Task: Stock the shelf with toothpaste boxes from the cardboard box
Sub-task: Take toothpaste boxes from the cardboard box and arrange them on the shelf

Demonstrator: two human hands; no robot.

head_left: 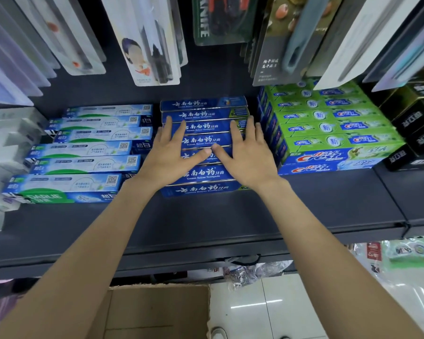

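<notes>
A stack of dark blue toothpaste boxes [203, 111] lies in a row on the dark grey shelf [206, 223], at the middle. My left hand [168, 152] rests flat on the left part of the stack, fingers spread. My right hand [246, 152] lies flat on the right part, fingers spread too. The two thumbs touch tip to tip over the middle boxes. Neither hand grips a box. Below the shelf, the brown cardboard box [157, 311] shows one flap; its inside is hidden.
Light blue and white toothpaste boxes [83, 152] lie left of the stack. Green and blue ones [333, 133] are piled to its right, black boxes [416, 133] farther right. Carded goods [147, 42] hang overhead. White floor tiles [279, 307] lie beside the cardboard box.
</notes>
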